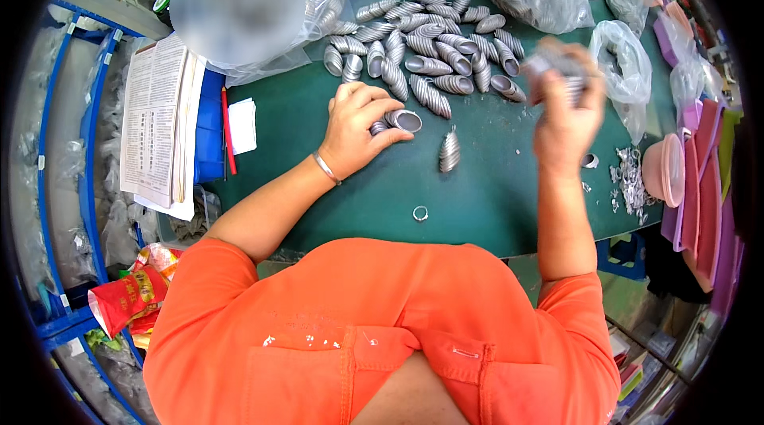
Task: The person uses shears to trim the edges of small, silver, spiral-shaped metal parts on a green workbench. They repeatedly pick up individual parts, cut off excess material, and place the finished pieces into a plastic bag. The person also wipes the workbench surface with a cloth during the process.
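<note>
Spiral grey pieces (422,45) lie at twelve o'clock; left hand (360,122) curls round one (407,120), apparently steadying it; blurred right hand (569,118), two o'clock, grips something grey (573,83); next likely calls for a firm hold

Silver-grey pieces (428,65) are showing spiral ridges against a dark green table (350,206); a shirt (382,286) is glowing orange.

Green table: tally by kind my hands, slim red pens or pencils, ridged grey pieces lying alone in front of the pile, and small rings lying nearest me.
Hands: 2, left hand and right hand
Red pen or pencil: 1
Lone ridged grey piece: 1
Small ring: 1
Total: 5
</note>
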Tool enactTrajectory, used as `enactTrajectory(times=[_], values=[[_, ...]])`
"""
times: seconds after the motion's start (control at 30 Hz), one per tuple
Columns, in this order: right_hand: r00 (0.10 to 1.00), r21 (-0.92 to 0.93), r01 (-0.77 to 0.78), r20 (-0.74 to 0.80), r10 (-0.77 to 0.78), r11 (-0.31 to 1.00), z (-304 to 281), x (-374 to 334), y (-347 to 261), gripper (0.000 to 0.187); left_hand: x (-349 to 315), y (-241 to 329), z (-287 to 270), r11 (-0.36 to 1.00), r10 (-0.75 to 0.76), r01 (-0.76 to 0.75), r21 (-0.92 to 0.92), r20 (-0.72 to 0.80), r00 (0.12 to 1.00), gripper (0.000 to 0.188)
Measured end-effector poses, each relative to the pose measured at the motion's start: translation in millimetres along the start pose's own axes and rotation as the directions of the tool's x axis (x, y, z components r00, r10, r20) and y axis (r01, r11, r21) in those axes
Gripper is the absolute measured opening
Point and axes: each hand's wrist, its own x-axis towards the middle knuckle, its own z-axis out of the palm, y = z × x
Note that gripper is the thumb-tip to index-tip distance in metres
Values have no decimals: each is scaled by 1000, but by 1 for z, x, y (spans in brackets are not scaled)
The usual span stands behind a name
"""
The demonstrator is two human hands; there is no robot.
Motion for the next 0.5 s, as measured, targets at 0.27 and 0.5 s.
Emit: enactTrajectory(times=[0.27,0.5], values=[[707,-540,582,705,-51,608,-12,-27,9,47,-9,-7,7,969,-73,76,-236,21,997,36],[710,-570,523,702,46,633,-13,-61,32,46,3,3,-7,984,27,-46,-172,-113,993,38]])
